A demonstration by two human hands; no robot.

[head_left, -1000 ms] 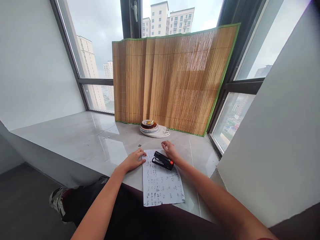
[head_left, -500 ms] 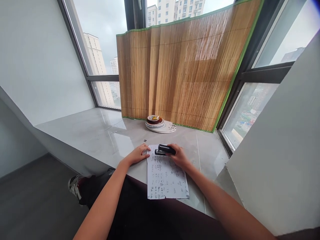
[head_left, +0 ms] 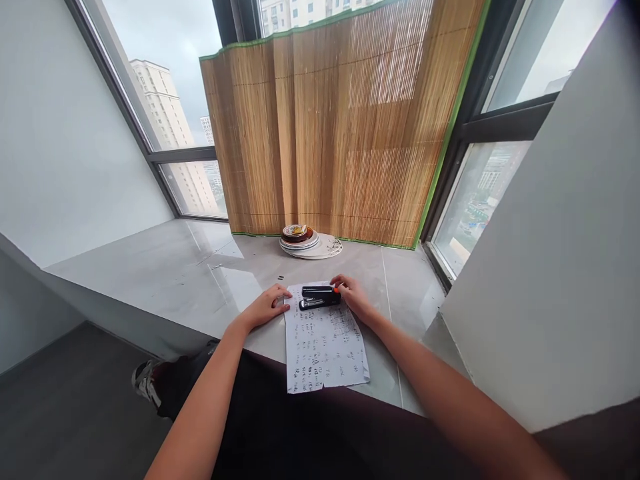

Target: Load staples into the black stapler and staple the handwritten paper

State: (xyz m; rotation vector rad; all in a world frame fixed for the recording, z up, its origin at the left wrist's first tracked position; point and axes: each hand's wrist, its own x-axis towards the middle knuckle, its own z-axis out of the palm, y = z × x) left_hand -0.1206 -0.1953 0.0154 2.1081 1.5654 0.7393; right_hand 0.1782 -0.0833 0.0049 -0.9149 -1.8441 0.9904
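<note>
A handwritten sheet of paper [head_left: 325, 347] lies on the pale ledge, its near end reaching over the edge at my lap. My left hand [head_left: 265, 307] rests at its upper left edge, thumb and fingers apart, the tips touching the margin. Across the top of the paper is a black stapler [head_left: 320, 297], its front end facing left and its jaws apart. An orange patch shows at its rear. My right hand [head_left: 353, 298] has its bent fingers around that rear end; part of the grip is hidden.
Small dark staple-like pieces [head_left: 281, 277] lie beyond the paper. Farther back, a stack of plates [head_left: 300, 243] sits on the ledge beside a bamboo blind [head_left: 330, 147] standing against the window. A white wall [head_left: 545, 267] bounds the right side.
My right hand has shifted back to the stapler's rear end, exposing more of its body and the orange patch. The left hand stays at the paper's edge. The view has turned slightly right.
</note>
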